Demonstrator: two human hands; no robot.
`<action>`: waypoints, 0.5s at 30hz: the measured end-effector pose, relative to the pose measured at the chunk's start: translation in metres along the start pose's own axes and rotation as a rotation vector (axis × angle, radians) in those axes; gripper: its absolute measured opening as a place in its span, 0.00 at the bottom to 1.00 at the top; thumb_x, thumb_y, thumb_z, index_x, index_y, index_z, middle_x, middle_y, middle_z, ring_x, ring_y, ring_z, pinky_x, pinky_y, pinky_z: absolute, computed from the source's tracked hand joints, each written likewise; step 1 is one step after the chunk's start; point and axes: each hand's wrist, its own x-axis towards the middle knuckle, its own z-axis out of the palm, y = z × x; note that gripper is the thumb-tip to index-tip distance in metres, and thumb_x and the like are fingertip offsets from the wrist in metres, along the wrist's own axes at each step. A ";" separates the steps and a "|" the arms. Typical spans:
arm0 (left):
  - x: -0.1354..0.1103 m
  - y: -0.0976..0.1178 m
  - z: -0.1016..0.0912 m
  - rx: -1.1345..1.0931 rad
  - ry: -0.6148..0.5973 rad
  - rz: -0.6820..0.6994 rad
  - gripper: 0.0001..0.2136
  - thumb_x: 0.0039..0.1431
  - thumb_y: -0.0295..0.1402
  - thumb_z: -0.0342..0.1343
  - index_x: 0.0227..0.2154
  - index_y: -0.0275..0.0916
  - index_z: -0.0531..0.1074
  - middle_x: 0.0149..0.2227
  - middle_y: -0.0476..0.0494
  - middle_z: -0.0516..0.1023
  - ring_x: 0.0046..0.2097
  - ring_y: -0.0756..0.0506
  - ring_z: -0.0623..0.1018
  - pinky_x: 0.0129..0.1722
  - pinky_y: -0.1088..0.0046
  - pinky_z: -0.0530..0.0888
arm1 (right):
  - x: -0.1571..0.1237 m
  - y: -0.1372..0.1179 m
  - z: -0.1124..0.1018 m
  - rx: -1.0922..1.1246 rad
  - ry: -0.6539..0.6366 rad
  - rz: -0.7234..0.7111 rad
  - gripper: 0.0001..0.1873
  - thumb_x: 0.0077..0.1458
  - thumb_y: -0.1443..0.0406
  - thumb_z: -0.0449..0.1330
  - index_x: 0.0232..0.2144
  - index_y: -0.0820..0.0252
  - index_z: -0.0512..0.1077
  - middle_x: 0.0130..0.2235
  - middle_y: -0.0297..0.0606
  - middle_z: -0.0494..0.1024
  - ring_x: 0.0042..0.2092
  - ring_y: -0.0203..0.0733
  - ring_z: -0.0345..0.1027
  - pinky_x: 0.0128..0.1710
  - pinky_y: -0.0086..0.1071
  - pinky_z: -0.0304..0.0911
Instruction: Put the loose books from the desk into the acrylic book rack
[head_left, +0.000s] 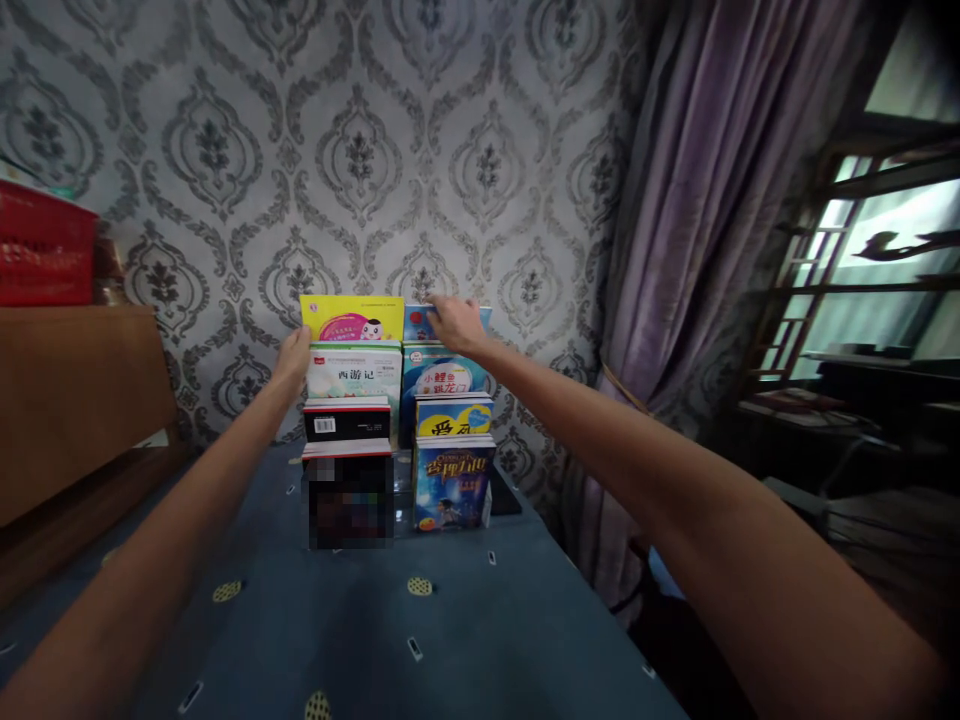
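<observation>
Two columns of upright books stand one behind another on the cloth. At the back left, my left hand [295, 356] grips the left edge of a yellow book [352, 318] with a pink circle and a cartoon figure. My right hand [459, 325] is closed over the top of a blue book [417, 322] at the back right, covering part of its cover. In front of the yellow one are a pale green and white book [356, 375] and black books [349, 424]. The right column holds a blue book with a fish-like round picture [446, 375], a yellow-and-blue book [454, 418] and a dark blue book [452, 485].
A dark blue patterned cloth [450, 630] covers the surface. A black flat object [508, 499] lies right of the books. Patterned wallpaper [360, 150] rises behind. A wooden cabinet [82, 390] with a red basket [45, 245] stands left; a purple curtain [675, 200] hangs right.
</observation>
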 end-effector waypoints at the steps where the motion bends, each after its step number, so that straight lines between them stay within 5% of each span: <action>1: -0.001 0.002 0.000 0.060 0.020 -0.003 0.16 0.65 0.47 0.47 0.38 0.39 0.71 0.36 0.40 0.80 0.40 0.40 0.82 0.45 0.56 0.80 | -0.002 0.006 -0.001 -0.021 -0.002 0.007 0.22 0.66 0.65 0.45 0.57 0.62 0.68 0.58 0.54 0.74 0.60 0.59 0.63 0.61 0.59 0.53; 5: -0.010 0.018 0.002 0.291 0.210 0.111 0.14 0.65 0.43 0.49 0.45 0.37 0.68 0.48 0.33 0.76 0.55 0.36 0.76 0.59 0.49 0.70 | -0.008 0.023 -0.005 -0.068 -0.026 -0.018 0.22 0.65 0.65 0.45 0.57 0.61 0.68 0.57 0.53 0.74 0.59 0.60 0.64 0.60 0.60 0.54; 8: -0.023 0.038 0.014 0.488 0.284 0.399 0.17 0.64 0.41 0.51 0.51 0.36 0.65 0.59 0.27 0.68 0.66 0.32 0.64 0.67 0.44 0.57 | -0.009 0.028 -0.005 -0.057 -0.027 -0.022 0.22 0.65 0.65 0.46 0.57 0.60 0.68 0.57 0.52 0.74 0.59 0.60 0.64 0.60 0.60 0.54; 11: -0.047 0.061 0.035 0.674 0.161 0.668 0.19 0.65 0.39 0.50 0.55 0.36 0.64 0.64 0.26 0.63 0.68 0.31 0.59 0.68 0.43 0.53 | -0.014 0.038 0.000 -0.010 0.070 0.028 0.23 0.65 0.64 0.46 0.60 0.61 0.66 0.59 0.53 0.72 0.61 0.60 0.61 0.62 0.61 0.51; 15: -0.083 0.074 0.059 0.805 -0.154 0.841 0.18 0.68 0.38 0.47 0.57 0.41 0.66 0.68 0.36 0.59 0.71 0.34 0.54 0.70 0.49 0.48 | -0.039 0.058 0.012 0.099 0.183 0.137 0.27 0.67 0.60 0.45 0.64 0.64 0.60 0.63 0.53 0.66 0.64 0.58 0.57 0.64 0.56 0.52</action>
